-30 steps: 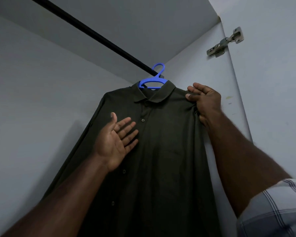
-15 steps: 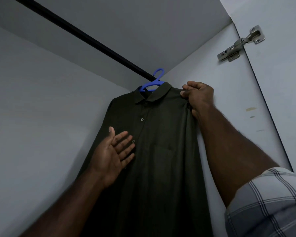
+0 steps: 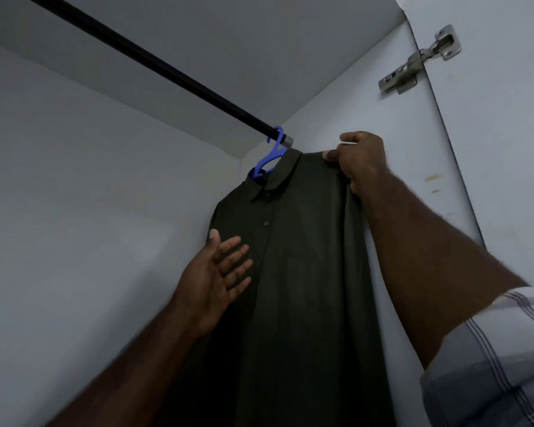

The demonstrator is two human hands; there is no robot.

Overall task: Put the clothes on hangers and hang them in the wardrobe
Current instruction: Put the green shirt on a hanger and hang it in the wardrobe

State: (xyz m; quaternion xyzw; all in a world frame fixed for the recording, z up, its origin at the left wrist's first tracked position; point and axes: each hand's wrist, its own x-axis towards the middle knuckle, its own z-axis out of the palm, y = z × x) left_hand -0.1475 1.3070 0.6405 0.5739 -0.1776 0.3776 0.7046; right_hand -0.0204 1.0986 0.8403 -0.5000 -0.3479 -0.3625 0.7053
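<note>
A dark green button-up shirt (image 3: 302, 272) hangs on a blue plastic hanger (image 3: 272, 155). The hanger's hook sits over the black wardrobe rail (image 3: 154, 69) at the rail's right end, close to the side wall. My right hand (image 3: 363, 158) grips the shirt's right shoulder with curled fingers. My left hand (image 3: 219, 272) is flat with straight fingers, resting against the shirt's front left side below the collar. The rest of the hanger is hidden under the collar.
The wardrobe's pale back wall (image 3: 90, 211) is to the left and its side wall (image 3: 413, 195) is right behind the shirt. A metal door hinge (image 3: 420, 61) sits at the upper right. The rail to the left of the hanger carries nothing.
The shirt and hanger have slid right along the rail to its end by the side wall. My right hand's fingers have curled tighter on the shoulder; my left hand stays flat on the front.
</note>
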